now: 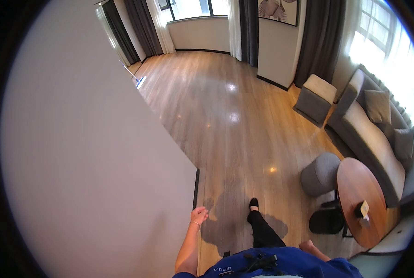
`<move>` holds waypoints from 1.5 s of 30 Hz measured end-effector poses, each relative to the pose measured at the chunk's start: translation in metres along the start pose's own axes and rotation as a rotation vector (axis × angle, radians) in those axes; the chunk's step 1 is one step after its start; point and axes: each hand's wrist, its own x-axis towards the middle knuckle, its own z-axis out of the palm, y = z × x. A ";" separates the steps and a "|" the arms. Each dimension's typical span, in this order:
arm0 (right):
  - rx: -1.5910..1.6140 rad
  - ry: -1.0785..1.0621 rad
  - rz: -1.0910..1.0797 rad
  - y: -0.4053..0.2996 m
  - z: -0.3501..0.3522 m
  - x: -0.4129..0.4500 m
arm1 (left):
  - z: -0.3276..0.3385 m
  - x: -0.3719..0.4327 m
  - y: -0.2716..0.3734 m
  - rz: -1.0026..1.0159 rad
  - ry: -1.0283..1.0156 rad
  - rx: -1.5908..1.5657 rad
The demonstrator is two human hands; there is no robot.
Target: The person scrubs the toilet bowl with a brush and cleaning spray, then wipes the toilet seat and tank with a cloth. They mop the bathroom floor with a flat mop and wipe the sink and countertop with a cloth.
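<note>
My left hand [200,214] hangs in front of me, beside the black-edged end of a light wall [102,166]. Nothing shows in it, its fingers are loosely bent, and a thin bracelet circles the wrist. Low on the right, my right hand [307,246] is near my blue top [297,260]; its fingers are curled and their inner side is hidden. Below me lies a wood-plank floor [238,139], where one foot in a black shoe [253,202] is set forward. Far off, a flat mop [141,82] with a blue-and-white head rests on the floor, its handle partly hidden by the wall.
To the right are an oval wooden table [358,187] with small items on it, a round grey pouf [319,173], a black stool [326,221], a grey sofa [370,139] with cushions and a square ottoman [316,99]. Dark curtains [319,41] flank the windows.
</note>
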 end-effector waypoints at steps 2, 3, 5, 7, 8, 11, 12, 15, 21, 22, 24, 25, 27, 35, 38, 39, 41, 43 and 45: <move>0.031 -0.026 0.039 0.040 -0.024 0.026 | 0.037 0.049 0.057 0.098 -0.102 0.007; 0.119 -0.055 0.108 0.064 -0.043 0.048 | 0.053 0.073 0.075 0.112 -0.089 0.008; 0.227 -0.120 0.248 0.117 -0.083 0.090 | 0.071 0.109 0.080 0.051 -0.171 -0.063; 0.105 -0.125 0.232 0.160 -0.151 0.153 | 0.068 0.132 0.068 0.038 -0.220 0.070; -0.164 -0.085 0.092 0.127 -0.223 0.195 | 0.020 0.125 0.043 -0.162 -0.301 0.155; 0.465 0.264 0.159 0.179 -0.400 0.279 | 0.038 0.141 0.052 -0.527 -0.119 0.250; 0.834 0.338 0.221 0.178 -0.459 0.306 | 0.030 0.145 0.054 -0.620 -0.081 0.266; 1.404 0.444 0.323 0.131 -0.655 0.367 | 0.002 0.173 0.072 -0.793 0.026 0.265; 1.188 0.278 0.252 0.146 -0.819 0.482 | 0.033 0.389 0.174 -0.606 0.236 -0.039; 1.157 0.207 0.272 0.145 -0.836 0.500 | 0.040 0.432 0.210 -0.471 0.254 -0.068; 0.716 0.170 0.057 0.175 -0.841 0.529 | 0.069 0.530 0.339 -0.121 0.034 -0.059; 0.573 0.148 0.032 0.192 -0.853 0.543 | 0.101 0.565 0.424 -0.063 0.029 -0.070; 0.504 0.062 -0.011 0.182 -0.885 0.587 | 0.094 0.626 0.506 0.208 -0.040 -0.077; 0.700 0.354 -0.762 0.159 -1.105 0.778 | 0.032 0.792 0.569 -0.029 0.133 -0.144; 0.448 -0.012 0.076 0.138 -1.224 0.899 | -0.015 0.792 0.510 -0.374 0.339 -0.066; -0.103 -0.110 -0.142 0.124 -1.287 0.939 | -0.039 0.793 0.505 -0.623 0.325 0.003; 0.071 0.085 -0.204 0.070 -1.376 0.997 | -0.062 0.757 0.480 -0.754 0.523 -0.427; 0.938 0.378 0.015 -0.003 -1.455 1.034 | -0.075 0.740 0.482 -0.585 -0.223 0.949; 0.978 0.374 -0.076 -0.062 -1.537 1.080 | -0.105 0.787 0.501 -0.513 -0.267 0.987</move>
